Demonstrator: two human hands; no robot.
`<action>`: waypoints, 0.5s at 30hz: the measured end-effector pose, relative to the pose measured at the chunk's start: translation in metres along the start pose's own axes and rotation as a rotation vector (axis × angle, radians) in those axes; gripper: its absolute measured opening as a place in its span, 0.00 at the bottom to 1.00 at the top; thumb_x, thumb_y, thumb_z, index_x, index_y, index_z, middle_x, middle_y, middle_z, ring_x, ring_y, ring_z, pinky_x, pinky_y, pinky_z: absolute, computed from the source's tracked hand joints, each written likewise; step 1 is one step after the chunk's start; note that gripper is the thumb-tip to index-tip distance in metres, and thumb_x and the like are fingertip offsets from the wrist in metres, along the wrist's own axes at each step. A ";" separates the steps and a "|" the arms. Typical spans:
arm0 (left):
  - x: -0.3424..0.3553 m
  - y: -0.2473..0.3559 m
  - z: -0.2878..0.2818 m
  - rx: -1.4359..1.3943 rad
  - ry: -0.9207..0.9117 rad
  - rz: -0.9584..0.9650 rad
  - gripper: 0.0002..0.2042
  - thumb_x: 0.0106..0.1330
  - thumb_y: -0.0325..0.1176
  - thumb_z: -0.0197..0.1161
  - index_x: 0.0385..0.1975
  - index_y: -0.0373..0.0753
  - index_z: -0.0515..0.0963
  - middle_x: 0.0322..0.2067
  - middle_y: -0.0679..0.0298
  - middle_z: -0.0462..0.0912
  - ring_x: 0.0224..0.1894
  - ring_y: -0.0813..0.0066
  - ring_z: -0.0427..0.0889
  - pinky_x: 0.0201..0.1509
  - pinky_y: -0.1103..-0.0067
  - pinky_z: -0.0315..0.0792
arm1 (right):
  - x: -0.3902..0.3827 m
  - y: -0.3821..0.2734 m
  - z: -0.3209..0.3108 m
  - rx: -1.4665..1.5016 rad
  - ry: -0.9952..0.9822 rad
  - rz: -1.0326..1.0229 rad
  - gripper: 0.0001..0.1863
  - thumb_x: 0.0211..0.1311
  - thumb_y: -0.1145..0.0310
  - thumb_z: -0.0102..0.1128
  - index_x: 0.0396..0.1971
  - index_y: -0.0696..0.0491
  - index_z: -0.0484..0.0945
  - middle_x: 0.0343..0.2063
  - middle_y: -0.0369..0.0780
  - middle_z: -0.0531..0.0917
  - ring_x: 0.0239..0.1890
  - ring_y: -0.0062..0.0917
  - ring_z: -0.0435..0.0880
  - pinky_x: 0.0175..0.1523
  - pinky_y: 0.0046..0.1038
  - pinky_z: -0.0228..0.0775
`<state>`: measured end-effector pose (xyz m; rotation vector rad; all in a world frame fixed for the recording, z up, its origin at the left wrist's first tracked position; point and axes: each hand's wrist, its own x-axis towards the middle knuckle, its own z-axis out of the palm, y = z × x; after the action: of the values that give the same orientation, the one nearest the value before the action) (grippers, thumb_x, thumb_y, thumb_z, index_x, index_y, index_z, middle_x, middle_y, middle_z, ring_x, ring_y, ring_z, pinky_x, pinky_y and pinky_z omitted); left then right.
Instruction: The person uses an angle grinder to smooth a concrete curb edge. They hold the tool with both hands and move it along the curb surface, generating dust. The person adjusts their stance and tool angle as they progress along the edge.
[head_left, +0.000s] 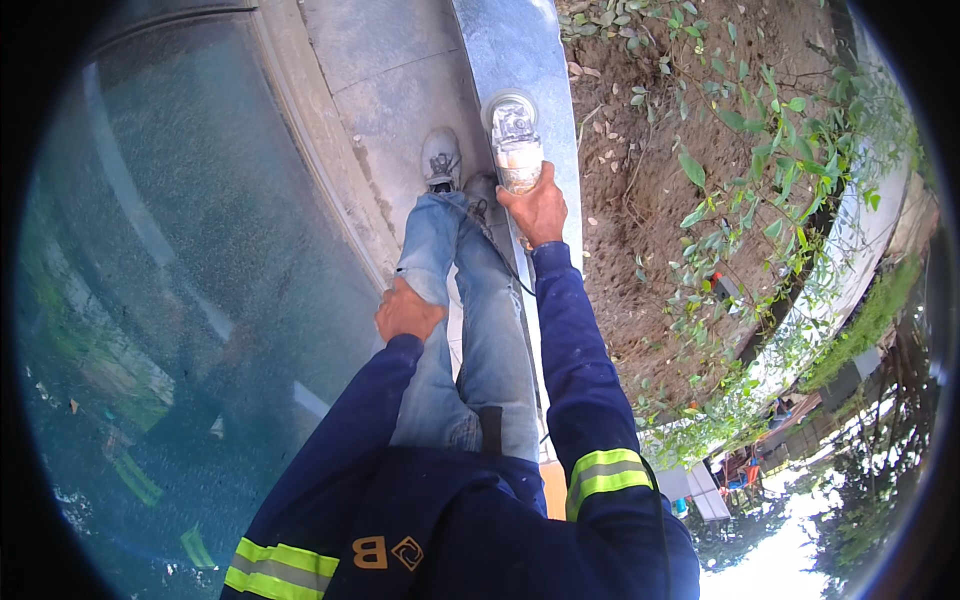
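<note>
My right hand [537,208] is closed around the body of a worn, dusty angle grinder [517,160]. The grinder's round head lies over the smooth grey top of a narrow ledge [520,50], its disc mostly hidden beneath. From the grinder a dark cord [510,265] runs back along my right leg. My left hand [408,312] rests on my left knee with nothing held in it. Its fingers bend over the jeans [430,245], and their tips are hard to see.
Left of my legs is a large blue-green glossy surface [230,250] with a pale border [300,120]. My shoes stand on a grey concrete strip [385,80]. Right of the ledge lies brown soil [625,200] with leafy plants [770,150] and a pale curved kerb [810,320].
</note>
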<state>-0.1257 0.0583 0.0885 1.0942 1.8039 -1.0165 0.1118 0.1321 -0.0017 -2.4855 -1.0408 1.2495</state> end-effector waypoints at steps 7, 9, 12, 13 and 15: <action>-0.002 -0.005 0.012 -0.013 0.094 0.045 0.38 0.45 0.50 0.77 0.54 0.33 0.73 0.48 0.44 0.83 0.52 0.43 0.86 0.60 0.60 0.78 | 0.012 -0.013 -0.012 0.018 0.060 0.067 0.38 0.45 0.52 0.79 0.52 0.60 0.72 0.41 0.59 0.88 0.45 0.55 0.89 0.53 0.49 0.79; -0.001 -0.007 0.014 -0.010 0.095 0.040 0.38 0.45 0.49 0.77 0.55 0.33 0.73 0.48 0.44 0.83 0.51 0.43 0.86 0.59 0.60 0.78 | 0.009 -0.001 -0.016 0.058 0.104 0.053 0.39 0.45 0.52 0.79 0.52 0.60 0.72 0.40 0.58 0.88 0.45 0.55 0.89 0.53 0.49 0.79; 0.000 -0.006 0.018 -0.008 0.100 0.030 0.38 0.45 0.49 0.77 0.55 0.33 0.73 0.48 0.44 0.83 0.51 0.43 0.86 0.58 0.59 0.79 | 0.002 0.011 -0.015 0.083 0.116 0.048 0.40 0.45 0.52 0.79 0.53 0.60 0.72 0.39 0.58 0.88 0.45 0.55 0.89 0.53 0.49 0.79; 0.000 -0.007 0.019 -0.003 0.104 0.024 0.38 0.46 0.49 0.76 0.55 0.33 0.73 0.48 0.44 0.83 0.51 0.44 0.86 0.58 0.59 0.79 | 0.000 0.009 -0.014 0.053 0.101 0.057 0.40 0.45 0.52 0.79 0.53 0.60 0.72 0.39 0.58 0.88 0.45 0.55 0.89 0.53 0.49 0.79; 0.001 -0.009 0.020 -0.022 0.114 0.046 0.38 0.46 0.48 0.76 0.55 0.33 0.73 0.48 0.44 0.83 0.51 0.44 0.86 0.58 0.59 0.78 | 0.001 0.008 -0.009 -0.010 0.068 0.058 0.39 0.45 0.53 0.80 0.52 0.59 0.72 0.39 0.59 0.88 0.45 0.55 0.89 0.53 0.49 0.79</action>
<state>-0.1305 0.0379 0.0818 1.1960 1.8670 -0.9210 0.1231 0.1284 -0.0007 -2.5634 -0.9681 1.1686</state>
